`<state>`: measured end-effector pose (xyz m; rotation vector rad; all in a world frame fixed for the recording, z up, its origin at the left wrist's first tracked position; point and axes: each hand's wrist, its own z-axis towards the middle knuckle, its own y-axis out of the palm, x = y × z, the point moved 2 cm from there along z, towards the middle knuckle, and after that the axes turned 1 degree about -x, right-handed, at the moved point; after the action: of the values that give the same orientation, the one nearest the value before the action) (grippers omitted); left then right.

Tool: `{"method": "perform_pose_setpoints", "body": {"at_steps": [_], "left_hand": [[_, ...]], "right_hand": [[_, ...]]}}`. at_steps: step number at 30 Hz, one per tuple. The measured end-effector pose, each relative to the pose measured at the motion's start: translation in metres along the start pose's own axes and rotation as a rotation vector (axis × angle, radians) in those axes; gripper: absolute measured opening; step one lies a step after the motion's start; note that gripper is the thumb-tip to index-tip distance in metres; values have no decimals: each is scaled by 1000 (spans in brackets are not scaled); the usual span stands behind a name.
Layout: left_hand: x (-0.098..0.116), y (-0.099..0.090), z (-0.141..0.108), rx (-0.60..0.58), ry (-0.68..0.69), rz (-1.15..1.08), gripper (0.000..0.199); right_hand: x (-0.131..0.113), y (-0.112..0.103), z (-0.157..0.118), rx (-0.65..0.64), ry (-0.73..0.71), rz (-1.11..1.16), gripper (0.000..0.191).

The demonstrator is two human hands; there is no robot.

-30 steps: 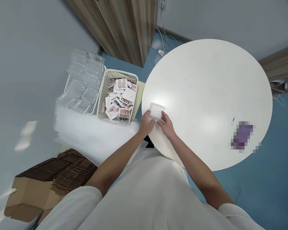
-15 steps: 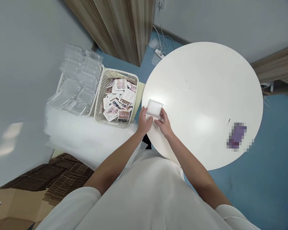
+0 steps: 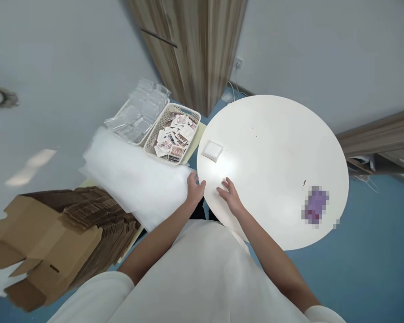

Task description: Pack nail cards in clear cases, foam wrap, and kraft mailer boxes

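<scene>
A small square packet wrapped in white foam sheet (image 3: 212,150) lies on the round white table (image 3: 276,148), near its left edge. Both hands are apart from it, closer to my body. My left hand (image 3: 195,188) is at the table's left edge, fingers apart and holding nothing. Over the table's near side is my right hand (image 3: 230,195), its fingers spread and slightly curled with nothing in them. To the left, beside my left hand, lies a stack of white foam sheets (image 3: 134,175).
A white basket (image 3: 149,146) holds several cards of press-on nails (image 3: 175,137). Behind it, another basket carries clear plastic trays (image 3: 141,112). Folded brown cardboard boxes (image 3: 87,215) stand at lower left. A blurred purple object (image 3: 316,204) lies on the table's right side.
Both hands have let go of the white packet and drawn back toward my body, opening. The packet stays on the table. The camera view has shifted, showing more of the cardboard boxes.
</scene>
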<state>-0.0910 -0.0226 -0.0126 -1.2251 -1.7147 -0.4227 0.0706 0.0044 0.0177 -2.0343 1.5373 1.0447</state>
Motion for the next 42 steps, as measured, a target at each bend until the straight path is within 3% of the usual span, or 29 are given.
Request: {"method": "perform_pose_setpoints", "body": {"at_steps": [8,13,18,22,27,30,33,37,42], "left_hand": [[-22,-30,-62,105,-13,90,44],[-33,-58,-84,90,-72,38,42],[-34,-83,-99,113,12,19,35],[-24,-121,-110,132,171,85,34],[-18,-209,-137,435,396,374,35],[-28,-263,-155,597,312,571,42],[-46,-301,-165,564,129,691,61],[-71,-323,-173,476,22,719,75],[-91,-328,-175,474,98,679,71]], "right_hand": [[32,4,-15,-175,65,-29,54],[38,25,-15,-251,59,-182,39],[41,58,-14,-344,57,-282,41],[38,105,-14,-429,-6,-365,38],[33,184,-21,-590,-266,-590,35],[30,234,-30,-675,-547,-784,38],[27,280,-42,-647,-838,-953,47],[23,333,-59,-549,-1074,-1167,52],[20,368,-54,-377,-1043,-1502,35]]}}
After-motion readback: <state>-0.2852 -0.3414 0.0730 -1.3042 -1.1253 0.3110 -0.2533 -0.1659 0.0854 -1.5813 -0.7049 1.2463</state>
